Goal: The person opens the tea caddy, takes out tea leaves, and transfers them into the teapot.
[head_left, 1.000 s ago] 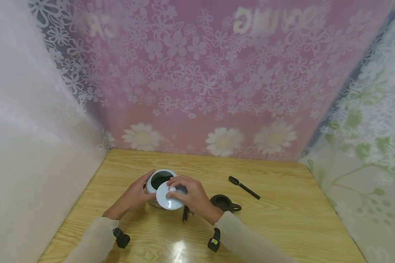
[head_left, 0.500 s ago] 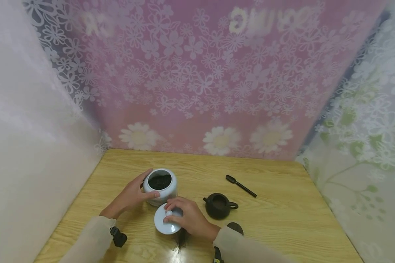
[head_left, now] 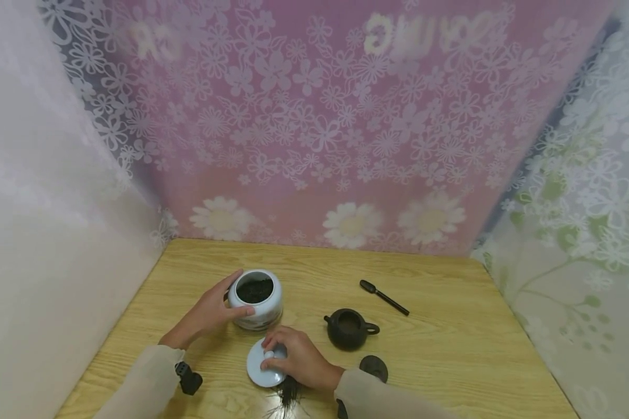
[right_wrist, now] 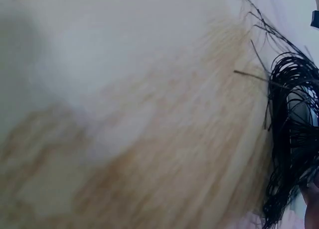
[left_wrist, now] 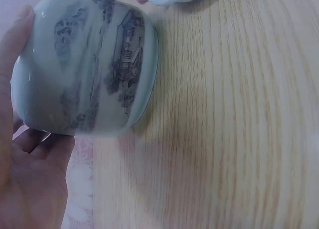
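My left hand [head_left: 209, 309] grips the side of a white porcelain jar [head_left: 267, 316], thumb on the near side below its rim. The jar is uncovered, with dark, tea-like leaves [head_left: 255, 290] inside. In the left wrist view a grey landscape shows on the jar's wall [left_wrist: 94, 64]. Just in front of the jar, my right hand [head_left: 301, 358] pinches the knob of its round white lid [head_left: 261, 372], low over the tabletop. A tuft of black strands [head_left: 289, 394] sticks out below the right hand; in the right wrist view the black strands [right_wrist: 286, 139] look like a tassel.
A small dark teapot [head_left: 347, 331] without its lid stands right of the right hand. A round dark teapot lid [head_left: 374, 368] lies near the right sleeve. Behind them is a black scoop [head_left: 384, 297] on the wooden table [head_left: 451, 337]. Patterned walls enclose the back and sides.
My right hand has brought the white lid from over the jar's near rim toward me and down to the table, the black tuft moving along. The left hand stays on the jar.
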Tool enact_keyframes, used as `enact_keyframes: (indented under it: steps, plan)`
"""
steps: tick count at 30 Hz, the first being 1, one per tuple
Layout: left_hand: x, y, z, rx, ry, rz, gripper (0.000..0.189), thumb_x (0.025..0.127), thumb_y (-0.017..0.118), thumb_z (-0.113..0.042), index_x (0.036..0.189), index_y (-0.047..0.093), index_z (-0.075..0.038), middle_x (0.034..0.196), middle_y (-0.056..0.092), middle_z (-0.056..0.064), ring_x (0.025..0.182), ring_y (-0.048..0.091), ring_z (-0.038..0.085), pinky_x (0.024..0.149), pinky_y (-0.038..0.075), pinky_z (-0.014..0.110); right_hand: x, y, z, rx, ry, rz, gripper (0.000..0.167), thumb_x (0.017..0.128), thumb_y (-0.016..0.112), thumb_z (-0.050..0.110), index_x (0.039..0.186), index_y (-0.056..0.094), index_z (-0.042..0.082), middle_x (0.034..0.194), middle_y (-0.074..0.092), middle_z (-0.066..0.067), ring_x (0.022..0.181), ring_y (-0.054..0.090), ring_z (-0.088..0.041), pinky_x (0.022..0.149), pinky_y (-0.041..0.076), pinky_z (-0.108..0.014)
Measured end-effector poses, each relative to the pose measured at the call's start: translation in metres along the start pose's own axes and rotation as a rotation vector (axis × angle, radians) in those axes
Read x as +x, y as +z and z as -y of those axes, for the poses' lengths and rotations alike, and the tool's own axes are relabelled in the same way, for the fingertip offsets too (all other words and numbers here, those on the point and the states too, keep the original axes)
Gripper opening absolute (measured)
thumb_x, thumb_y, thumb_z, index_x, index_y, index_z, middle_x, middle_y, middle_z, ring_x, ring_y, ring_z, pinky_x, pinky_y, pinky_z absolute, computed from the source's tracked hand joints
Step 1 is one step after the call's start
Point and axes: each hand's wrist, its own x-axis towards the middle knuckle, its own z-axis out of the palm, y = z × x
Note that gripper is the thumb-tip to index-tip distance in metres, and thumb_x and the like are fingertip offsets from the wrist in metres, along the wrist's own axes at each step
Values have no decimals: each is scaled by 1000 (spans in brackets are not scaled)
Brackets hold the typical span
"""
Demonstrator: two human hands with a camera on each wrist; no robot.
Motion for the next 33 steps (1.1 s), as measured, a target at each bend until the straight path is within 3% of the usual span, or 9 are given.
enact_keyframes:
  steps: [8,14,18,23,28,33]
  plan:
    - [0,-1,-2,20,-9,3,113,92,87,-53,175,24,-11,177,32,22,159,40,46,124,41,67,0,1,-5,15,-2,20,20,91,91,27,102,77,16,119,76,5,117,69,-4,110,56,-27]
    - [0,-1,0,-11,-10,12,113,92,87,-53,176,23,-13,178,31,20,159,39,47,124,40,68,1,-12,-1,20,-15,37,29,96,86,34,117,76,15,123,75,3,118,69,-6,105,58,-27]
    - [1,1,4,-22,-12,11,114,91,88,-54,176,23,-17,178,31,17,160,39,45,125,39,69,1,-36,6,46,-3,26,35,101,80,36,127,75,14,128,74,-1,123,71,-16,106,60,-35]
    - [2,1,7,-26,-16,4,116,89,89,-56,176,23,-16,179,29,16,161,38,45,126,37,69,-4,-74,7,44,28,-65,31,102,80,33,128,75,16,128,75,-1,125,71,-25,110,59,-46]
    - [1,0,6,-35,-17,11,116,89,89,-56,176,22,-17,180,27,16,162,35,44,127,37,68,-20,-115,-10,-44,23,-174,28,103,78,36,129,74,27,130,74,6,121,71,-22,104,61,-48]
    - [1,1,6,-30,-23,14,116,90,88,-57,176,21,-19,181,25,15,164,32,43,127,37,67,-40,-153,-32,-89,33,-277,27,101,81,30,127,75,26,128,75,6,123,71,-21,108,60,-49]
